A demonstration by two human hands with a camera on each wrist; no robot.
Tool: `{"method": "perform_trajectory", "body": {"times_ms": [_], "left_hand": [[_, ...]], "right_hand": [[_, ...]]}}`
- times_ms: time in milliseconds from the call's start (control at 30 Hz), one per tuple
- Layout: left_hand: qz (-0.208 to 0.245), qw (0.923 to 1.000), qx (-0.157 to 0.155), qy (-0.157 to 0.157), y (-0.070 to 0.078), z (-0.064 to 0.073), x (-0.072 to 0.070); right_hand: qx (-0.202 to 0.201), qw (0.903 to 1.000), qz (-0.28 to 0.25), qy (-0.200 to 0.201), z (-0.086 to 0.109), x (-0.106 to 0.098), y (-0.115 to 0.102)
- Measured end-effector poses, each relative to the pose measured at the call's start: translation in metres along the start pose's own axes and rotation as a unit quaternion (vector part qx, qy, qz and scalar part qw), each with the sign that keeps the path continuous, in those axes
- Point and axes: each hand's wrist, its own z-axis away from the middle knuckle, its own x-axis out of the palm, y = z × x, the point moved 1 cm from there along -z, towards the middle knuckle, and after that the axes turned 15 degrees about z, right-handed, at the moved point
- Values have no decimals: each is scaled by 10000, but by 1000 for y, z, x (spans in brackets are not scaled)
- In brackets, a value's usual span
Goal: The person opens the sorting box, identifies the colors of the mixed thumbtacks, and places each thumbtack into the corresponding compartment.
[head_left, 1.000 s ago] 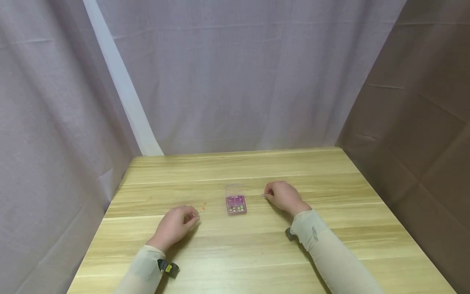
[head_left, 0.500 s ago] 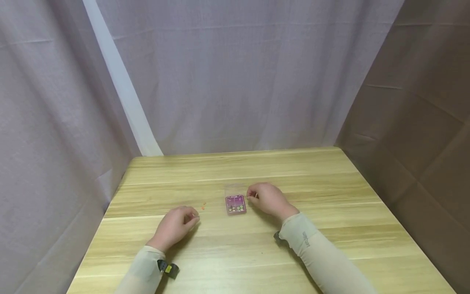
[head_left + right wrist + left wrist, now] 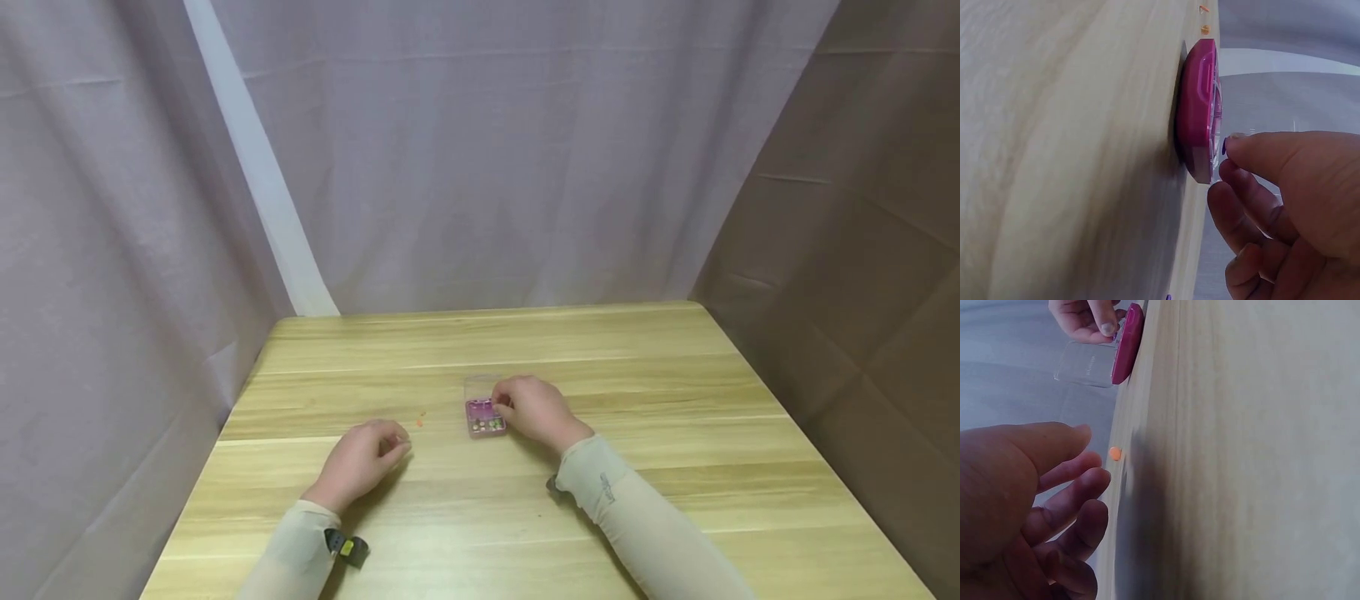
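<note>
A pink pill box [image 3: 487, 432] lies on the table with its clear lid [image 3: 1085, 364] swung back. Several small green and pale pieces sit in its near compartments; the far ones are partly covered by my right hand [image 3: 534, 410]. That hand is over the box's right side, pinching a small purple pill-like piece [image 3: 1224, 147] between thumb and fingers, just above the compartments. My left hand [image 3: 358, 460] rests on the table to the left, fingers loosely bent and holding nothing. Close to its fingertips lies an orange pill-like piece [image 3: 1115, 453].
A second orange piece [image 3: 1204, 9] lies just beyond the first. Another purple piece [image 3: 1169, 297] shows at the bottom of the right wrist view. A dark speck [image 3: 539, 516] is on the wooden table [image 3: 420, 533]. Grey curtains [image 3: 480, 167] hang behind and beside it.
My right hand has moved left from the table beside the pill box to above its right compartments, carrying the small purple piece. The left hand stays where it was.
</note>
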Motion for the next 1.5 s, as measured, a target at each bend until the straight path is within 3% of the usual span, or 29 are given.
{"method": "perform_trajectory", "body": {"times_ms": [433,667,967,1500], "left_hand": [[-25,10000,-39,-39,4,-3,1],[-57,9999,-82,-41,6,-3,0],[-63,10000,-38,-30,4,-1,-1],[-92,9999,-64,-69,6,0,2]], "right_hand": [[80,9998,-149,-111,0,6,9],[283,9990,-343,-60,7,-8,40],[634,9979,-146,-41,15,-21,76],[629,9976,116,-280,14,-7,83]]}}
